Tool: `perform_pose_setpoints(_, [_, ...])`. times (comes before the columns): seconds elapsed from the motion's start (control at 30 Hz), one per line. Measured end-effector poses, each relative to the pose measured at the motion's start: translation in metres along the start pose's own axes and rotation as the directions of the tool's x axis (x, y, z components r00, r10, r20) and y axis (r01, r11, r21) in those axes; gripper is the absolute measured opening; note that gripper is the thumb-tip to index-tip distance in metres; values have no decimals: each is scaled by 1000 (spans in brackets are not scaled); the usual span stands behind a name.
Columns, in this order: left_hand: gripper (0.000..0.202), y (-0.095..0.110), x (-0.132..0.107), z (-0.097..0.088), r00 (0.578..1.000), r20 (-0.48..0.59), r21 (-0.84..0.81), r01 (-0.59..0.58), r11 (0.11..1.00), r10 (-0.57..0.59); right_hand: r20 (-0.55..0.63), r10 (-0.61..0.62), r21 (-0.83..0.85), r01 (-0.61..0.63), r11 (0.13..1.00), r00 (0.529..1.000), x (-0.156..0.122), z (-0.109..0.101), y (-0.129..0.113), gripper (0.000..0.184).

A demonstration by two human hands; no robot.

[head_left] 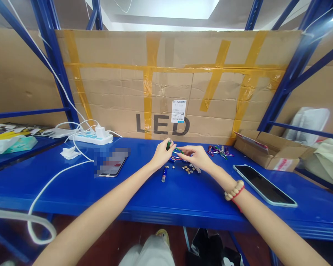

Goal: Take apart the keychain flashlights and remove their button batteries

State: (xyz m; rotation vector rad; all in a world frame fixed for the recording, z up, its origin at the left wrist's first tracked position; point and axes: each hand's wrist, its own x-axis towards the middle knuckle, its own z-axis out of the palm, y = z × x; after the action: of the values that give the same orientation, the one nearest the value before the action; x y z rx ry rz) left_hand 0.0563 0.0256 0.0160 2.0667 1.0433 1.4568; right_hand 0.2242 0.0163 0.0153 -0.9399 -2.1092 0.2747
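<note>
- Above the middle of the blue surface (80, 192), the left hand (161, 155) pinches a green tube (169, 144); the right hand (197, 157) pinches a slim green piece (178, 150) just beside it.
- Below them: a blue tube (164, 174), scattered button cells (188, 170).
- Rightward: small coloured pieces (221, 151), a phone (263, 186), an open box (277, 147).
- Leftward: a power strip (93, 138), a white cable (48, 181) crossing the surface.

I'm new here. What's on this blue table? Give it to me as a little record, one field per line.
Left hand: holds a green tube
Right hand: fingertips at a thin green piece
Nearer the person: blue tube, small round metal pieces
Right of the hands: pile of coloured pieces, dark-screened phone, open cardboard box
Left of the hands: partly blurred phone, power strip
</note>
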Motion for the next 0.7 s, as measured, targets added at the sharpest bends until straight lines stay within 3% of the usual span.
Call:
perform_pose_setpoints(0.13, [26, 0, -3, 1, 998, 50, 35, -25, 999, 23, 155, -158, -254, 194, 947, 975, 0, -3, -3, 27])
perform_pose_setpoints(0.23, [26, 1, -3, 1, 998, 59, 52, -32, 998, 29, 166, -200, -315, 244, 917, 966, 0, -1, -3, 26])
perform_pose_setpoints(0.47, [29, 7, -4, 1, 1000, 27, 1, 7, 1000, -7, -11, -242, -291, 228, 929, 970, 1, 1, 1, 28])
perform_pose_setpoints(0.57, [27, 7, -5, 1, 997, 27, -55, 72, 996, -71, -153, -228, -277, 180, 944, 962, 2, -2, 1, 27])
perform_pose_setpoints(0.7, [21, 4, -6, 4, 984, 125, 82, 116, 990, -126, -319, -237, -239, 164, 957, 918, 2, -1, -2, 28])
